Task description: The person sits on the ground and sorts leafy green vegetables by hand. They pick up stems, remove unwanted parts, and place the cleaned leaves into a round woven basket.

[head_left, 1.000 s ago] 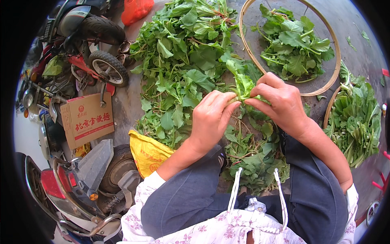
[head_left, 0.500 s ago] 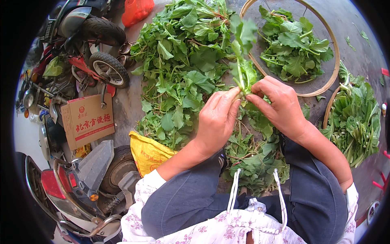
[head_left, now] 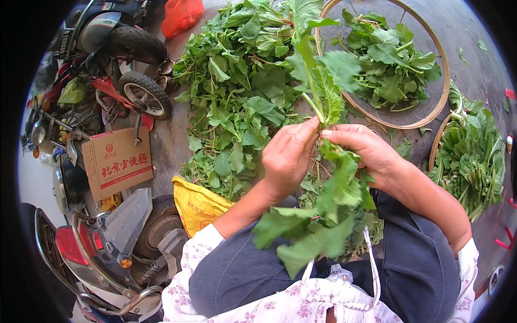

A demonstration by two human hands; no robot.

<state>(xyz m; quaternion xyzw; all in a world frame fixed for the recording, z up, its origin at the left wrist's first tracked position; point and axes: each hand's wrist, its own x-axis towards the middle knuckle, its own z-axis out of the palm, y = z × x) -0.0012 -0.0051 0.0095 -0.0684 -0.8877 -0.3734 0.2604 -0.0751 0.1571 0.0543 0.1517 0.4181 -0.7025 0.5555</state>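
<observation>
My left hand (head_left: 290, 155) pinches a leafy green plant (head_left: 323, 89) at its pale stem base, so its leaves stand up and away from me. The fingers of my right hand (head_left: 369, 153) are closed at the same spot, fingertips almost touching the left ones. From there, broad blurred leaves (head_left: 328, 199) hang toward my lap; whether they belong to the same plant I cannot tell. Beyond my left hand spreads a large heap of leafy greens (head_left: 237, 102). A smaller heap (head_left: 371, 229) lies between my legs, partly hidden by the hanging leaves.
A round, wooden-rimmed tray (head_left: 446, 91) at the far right holds a bunch of greens (head_left: 390, 67). More greens (head_left: 468, 156) lie stacked at right. On the left are a yellow bag (head_left: 199, 207), a cardboard box (head_left: 119, 164), a motorcycle (head_left: 126, 231) and a red bag (head_left: 181, 17).
Broad leaves now hang below my hands over my lap, where none hung before. The upright leaves are spread wider, and my right hand has dropped slightly.
</observation>
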